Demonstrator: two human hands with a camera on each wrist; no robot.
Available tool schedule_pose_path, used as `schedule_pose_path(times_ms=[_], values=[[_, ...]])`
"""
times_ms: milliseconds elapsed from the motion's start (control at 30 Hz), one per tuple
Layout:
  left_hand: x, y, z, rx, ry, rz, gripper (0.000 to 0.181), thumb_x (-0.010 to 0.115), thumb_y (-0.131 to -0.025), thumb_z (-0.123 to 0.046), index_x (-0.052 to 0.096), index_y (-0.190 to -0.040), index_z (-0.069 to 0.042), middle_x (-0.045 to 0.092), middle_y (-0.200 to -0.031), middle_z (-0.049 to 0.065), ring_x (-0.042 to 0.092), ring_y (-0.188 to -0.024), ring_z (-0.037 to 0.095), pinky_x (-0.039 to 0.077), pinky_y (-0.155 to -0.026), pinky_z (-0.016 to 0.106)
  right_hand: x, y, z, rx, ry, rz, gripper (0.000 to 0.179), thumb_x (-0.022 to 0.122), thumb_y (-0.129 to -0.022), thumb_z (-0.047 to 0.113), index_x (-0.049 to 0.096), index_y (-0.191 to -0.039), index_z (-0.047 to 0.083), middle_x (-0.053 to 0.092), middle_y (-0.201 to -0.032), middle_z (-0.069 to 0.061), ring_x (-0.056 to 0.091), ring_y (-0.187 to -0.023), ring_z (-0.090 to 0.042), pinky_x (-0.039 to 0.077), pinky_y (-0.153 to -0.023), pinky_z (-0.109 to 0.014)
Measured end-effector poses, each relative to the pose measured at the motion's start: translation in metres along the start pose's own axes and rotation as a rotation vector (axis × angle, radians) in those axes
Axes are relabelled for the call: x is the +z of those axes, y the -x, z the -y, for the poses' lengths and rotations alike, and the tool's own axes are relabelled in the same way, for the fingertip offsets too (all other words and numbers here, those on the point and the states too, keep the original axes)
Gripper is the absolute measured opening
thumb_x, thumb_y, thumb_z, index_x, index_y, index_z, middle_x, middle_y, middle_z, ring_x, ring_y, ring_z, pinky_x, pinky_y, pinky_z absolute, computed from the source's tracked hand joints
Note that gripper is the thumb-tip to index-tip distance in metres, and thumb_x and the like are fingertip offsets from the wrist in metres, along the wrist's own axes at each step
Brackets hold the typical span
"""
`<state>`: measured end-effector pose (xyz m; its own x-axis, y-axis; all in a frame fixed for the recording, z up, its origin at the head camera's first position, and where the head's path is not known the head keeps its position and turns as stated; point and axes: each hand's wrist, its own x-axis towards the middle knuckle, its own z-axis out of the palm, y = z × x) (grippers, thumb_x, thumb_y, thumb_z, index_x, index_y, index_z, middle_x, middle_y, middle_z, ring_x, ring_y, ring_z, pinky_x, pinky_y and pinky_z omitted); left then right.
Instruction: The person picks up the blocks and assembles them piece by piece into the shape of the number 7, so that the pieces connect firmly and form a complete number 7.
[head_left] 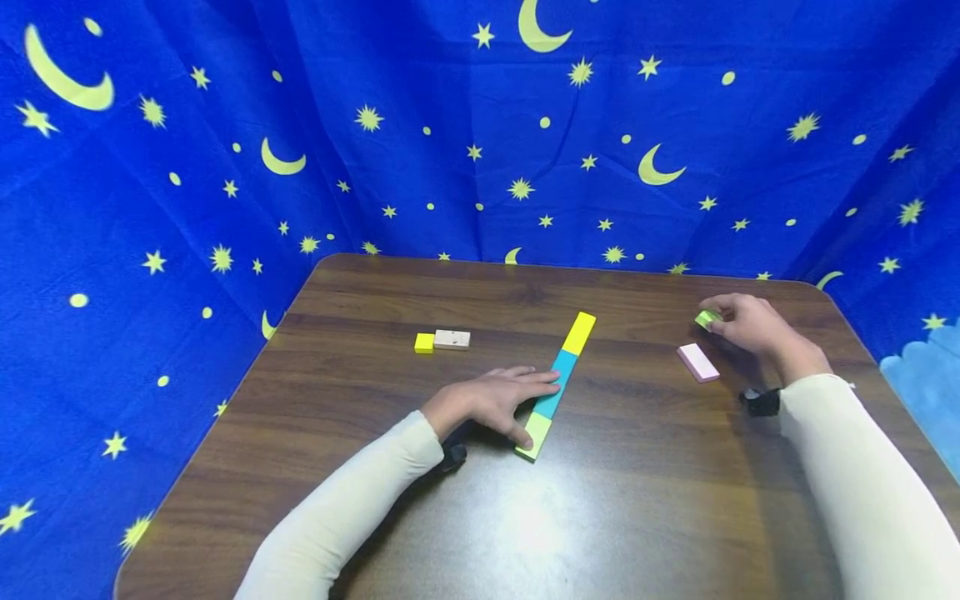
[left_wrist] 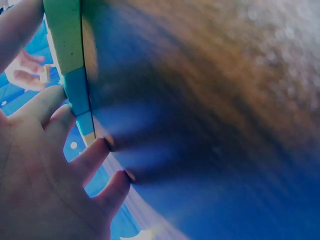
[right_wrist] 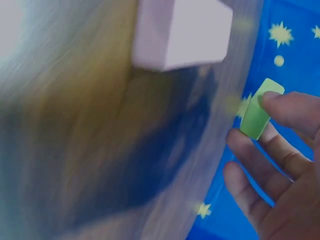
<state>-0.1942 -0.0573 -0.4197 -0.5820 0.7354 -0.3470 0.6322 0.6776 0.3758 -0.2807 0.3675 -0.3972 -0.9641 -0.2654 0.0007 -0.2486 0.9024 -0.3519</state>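
My left hand spreads its fingers along a straight row of blocks on the table. Its thumb is at the light green block at the near end, and its fingertips are at the blue blocks in the middle. A yellow block makes up the row's far end. Over at the right, my right hand pinches a small green block between thumb and fingers, close over the tabletop. Just nearer than that hand lies a pink block, seen large in the right wrist view.
Left of the row, a small yellow block sits beside a whitish block with dark specks. The brown wooden table has rounded far corners. A blue curtain with moons and stars hangs behind and around it.
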Motion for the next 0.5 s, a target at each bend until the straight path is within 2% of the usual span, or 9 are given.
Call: schedule_pose_path(times_ms=[167, 500], values=[[0.0, -0.001, -0.001, 0.006, 0.009, 0.003, 0.092, 0.074, -0.084, -0.047, 0.023, -0.159, -0.031, 0.007, -0.168, -0.015, 0.01, -0.157, 0.024, 0.016, -0.126, 0.05, 0.001, -0.016, 0.019, -0.041, 0.001, -0.005, 0.039, 0.062, -0.092, 0.012, 0.06, -0.128, -0.003, 0.066, -0.112, -0.033, 0.063, -0.103, -0.047, 0.047, -0.089, -0.062], [-0.001, 0.001, -0.001, 0.005, 0.006, 0.0, 0.092, 0.075, -0.084, -0.047, 0.023, -0.159, -0.03, 0.009, -0.168, -0.015, 0.01, -0.157, 0.023, 0.016, -0.127, 0.049, 0.012, -0.04, 0.057, -0.008, -0.066, 0.077, 0.04, 0.059, -0.093, 0.006, 0.058, -0.131, -0.002, 0.062, -0.12, -0.033, 0.061, -0.108, -0.046, 0.047, -0.093, -0.061]])
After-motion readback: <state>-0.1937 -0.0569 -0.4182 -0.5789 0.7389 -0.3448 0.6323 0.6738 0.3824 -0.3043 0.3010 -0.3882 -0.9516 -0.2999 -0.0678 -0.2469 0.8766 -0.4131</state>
